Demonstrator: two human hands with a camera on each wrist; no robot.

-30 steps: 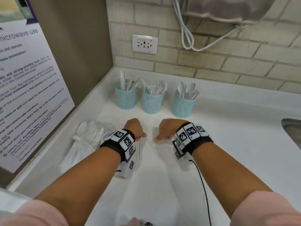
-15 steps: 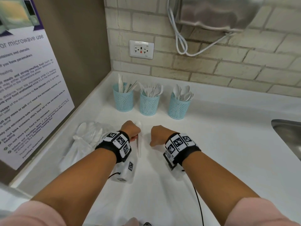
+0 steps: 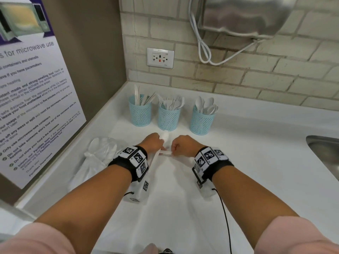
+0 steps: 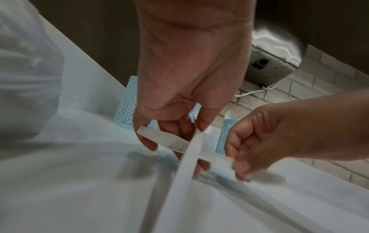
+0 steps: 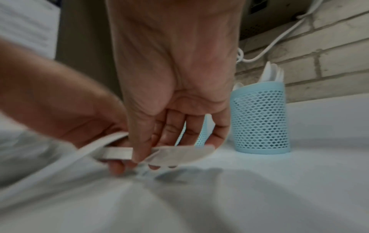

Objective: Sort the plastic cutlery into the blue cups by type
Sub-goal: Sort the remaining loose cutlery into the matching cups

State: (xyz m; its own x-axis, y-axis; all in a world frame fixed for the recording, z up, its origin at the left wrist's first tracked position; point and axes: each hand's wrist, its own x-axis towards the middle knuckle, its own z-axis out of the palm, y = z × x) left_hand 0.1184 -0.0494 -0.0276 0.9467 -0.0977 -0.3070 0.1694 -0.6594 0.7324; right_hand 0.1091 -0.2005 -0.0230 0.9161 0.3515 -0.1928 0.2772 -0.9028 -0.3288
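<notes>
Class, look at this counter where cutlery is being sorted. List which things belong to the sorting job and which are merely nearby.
Belongs to the job:
- knife cup
- fork cup
- spoon cup
- white cutlery piece in the left hand
- second piece pinched by the right hand
- plastic bag of cutlery

Just nearby:
- microwave poster
- wall outlet
- sink
- wall dispenser

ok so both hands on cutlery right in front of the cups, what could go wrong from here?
1. The left hand pinches a long white piece that crosses a second piece held by the right hand. Pulling them apart could snag and drop one on the counter.
2. Their working ends are hidden or blurred, so a missort is possible.
3. The fork cup stands just beyond the hands; a hasty reach might tip it.
</notes>
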